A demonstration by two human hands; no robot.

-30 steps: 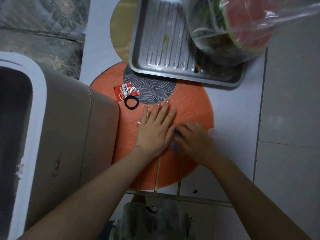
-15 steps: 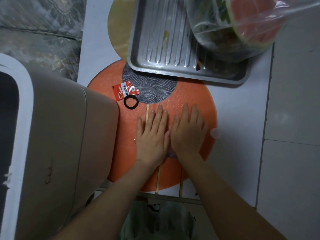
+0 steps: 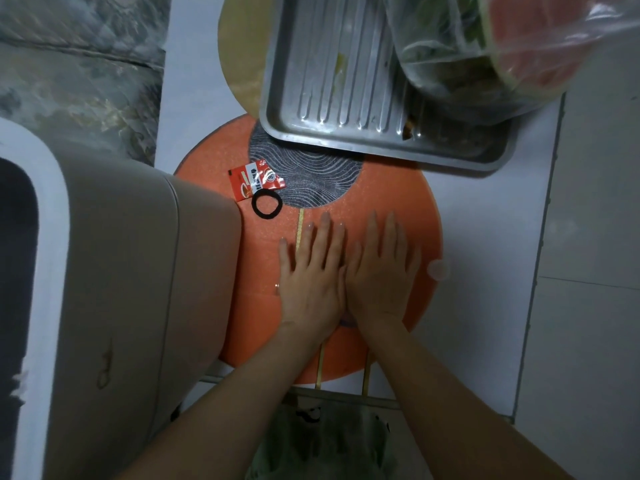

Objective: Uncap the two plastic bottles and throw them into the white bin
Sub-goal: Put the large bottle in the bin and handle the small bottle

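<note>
Since a second ago the right hand (image 3: pixel 381 271) has flattened beside the left hand (image 3: pixel 311 275) on the orange mat (image 3: pixel 408 202), fingers loosely spread; no bottles show, so next look toward the white bin (image 3: pixel 45 271) at left.

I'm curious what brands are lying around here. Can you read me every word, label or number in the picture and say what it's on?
Red and white sachet, beside the black hair tie on the orange mat: printed characters and a round logo, too small and blurred to read.
Metal tray, clear plastic bag, bin: no text visible.
</note>
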